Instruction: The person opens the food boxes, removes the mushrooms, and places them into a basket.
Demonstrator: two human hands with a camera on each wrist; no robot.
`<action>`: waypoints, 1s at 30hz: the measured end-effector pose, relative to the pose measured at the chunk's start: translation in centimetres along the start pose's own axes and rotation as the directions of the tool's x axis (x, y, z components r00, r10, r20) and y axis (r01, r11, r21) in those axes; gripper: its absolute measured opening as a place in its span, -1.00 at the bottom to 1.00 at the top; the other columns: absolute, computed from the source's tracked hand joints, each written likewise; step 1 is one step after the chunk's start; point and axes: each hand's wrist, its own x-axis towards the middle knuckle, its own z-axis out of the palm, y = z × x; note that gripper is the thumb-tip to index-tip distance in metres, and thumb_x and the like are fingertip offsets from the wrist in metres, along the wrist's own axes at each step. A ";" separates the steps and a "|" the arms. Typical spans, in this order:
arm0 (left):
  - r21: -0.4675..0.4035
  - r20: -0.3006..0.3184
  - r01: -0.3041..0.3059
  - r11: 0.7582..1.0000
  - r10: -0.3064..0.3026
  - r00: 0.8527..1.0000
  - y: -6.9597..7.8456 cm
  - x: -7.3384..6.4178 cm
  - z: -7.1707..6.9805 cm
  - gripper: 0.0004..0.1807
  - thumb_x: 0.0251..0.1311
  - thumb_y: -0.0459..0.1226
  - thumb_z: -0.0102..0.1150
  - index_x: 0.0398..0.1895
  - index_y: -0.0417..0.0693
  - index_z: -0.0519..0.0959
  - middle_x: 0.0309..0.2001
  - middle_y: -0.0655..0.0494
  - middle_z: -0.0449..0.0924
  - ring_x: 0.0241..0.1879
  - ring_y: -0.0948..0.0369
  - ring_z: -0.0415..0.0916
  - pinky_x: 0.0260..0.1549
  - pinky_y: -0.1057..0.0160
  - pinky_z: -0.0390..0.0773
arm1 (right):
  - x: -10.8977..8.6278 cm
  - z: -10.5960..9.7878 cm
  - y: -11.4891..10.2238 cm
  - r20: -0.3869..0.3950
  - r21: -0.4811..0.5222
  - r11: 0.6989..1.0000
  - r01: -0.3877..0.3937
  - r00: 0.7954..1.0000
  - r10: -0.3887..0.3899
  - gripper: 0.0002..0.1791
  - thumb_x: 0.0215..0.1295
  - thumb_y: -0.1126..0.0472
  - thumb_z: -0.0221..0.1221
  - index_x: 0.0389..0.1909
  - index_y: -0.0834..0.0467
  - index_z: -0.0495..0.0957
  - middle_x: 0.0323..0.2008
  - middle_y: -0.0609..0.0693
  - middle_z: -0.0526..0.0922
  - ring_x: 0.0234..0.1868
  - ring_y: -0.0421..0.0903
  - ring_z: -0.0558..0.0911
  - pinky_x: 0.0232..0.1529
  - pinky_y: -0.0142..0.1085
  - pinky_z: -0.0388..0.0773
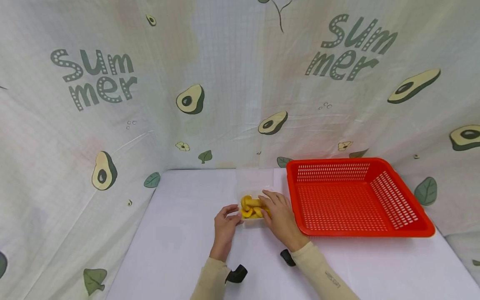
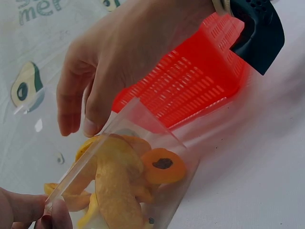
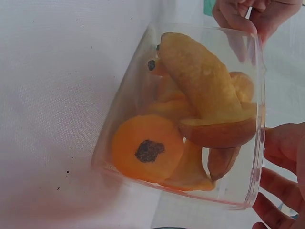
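Observation:
A clear plastic box (image 1: 254, 223) stands on the table and holds several yellow mushrooms (image 2: 114, 186). One mushroom in the right wrist view shows an orange round end (image 3: 147, 149) with a dark patch. Thumb and fingers of my left hand (image 1: 226, 225) pinch the box's left rim; the left wrist view shows this grip at its lower left. From the right, my right hand (image 1: 281, 218) reaches over the box, fingers spread and slightly bent. Its fingertips (image 3: 264, 202) are at the rim; whether they press on it I cannot tell.
The box's clear lid (image 1: 255, 178) lies folded back behind it. To the right stands a red perforated basket (image 1: 343, 231), close to my right hand. A white cloth (image 1: 176, 233) covers the table, and an avocado-print curtain (image 1: 228, 75) hangs behind.

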 end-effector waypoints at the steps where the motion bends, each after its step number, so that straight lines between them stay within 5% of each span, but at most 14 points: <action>1: -0.002 -0.001 0.002 1.000 -0.002 1.000 0.0 0.0 0.0 -0.61 0.34 -0.55 0.27 0.22 -0.43 0.55 0.17 -0.35 0.55 -0.22 0.14 0.61 -0.23 0.29 0.78 | 0.0 0.0 0.0 -0.001 -0.006 1.000 0.003 1.000 -0.003 -0.51 0.25 0.25 0.50 0.21 0.16 0.69 0.30 0.11 0.62 0.30 0.16 0.52 0.42 0.17 0.45; 19: 0.006 -0.012 -0.005 1.000 0.005 1.000 -0.3 0.2 0.1 -0.62 0.34 -0.54 0.28 0.21 -0.44 0.55 0.18 -0.36 0.54 -0.23 0.14 0.62 -0.28 0.35 0.76 | -0.2 0.4 -0.5 -0.007 -0.030 0.999 -0.024 1.000 0.024 -0.69 0.13 0.13 0.59 -0.13 0.15 0.83 -0.14 0.00 0.72 0.04 0.07 0.56 0.25 0.03 0.52; 30: 0.005 -0.016 -0.017 1.000 0.017 1.000 -0.6 0.4 0.1 -0.64 0.34 -0.56 0.26 0.18 -0.47 0.54 0.15 -0.38 0.54 -0.23 0.06 0.62 -0.30 0.36 0.76 | 0.4 0.4 -2.3 0.060 -0.130 0.977 -0.169 0.982 0.178 -0.66 0.20 0.06 0.55 -0.13 0.20 0.79 -0.16 0.12 0.83 0.13 0.20 0.62 0.37 0.14 0.46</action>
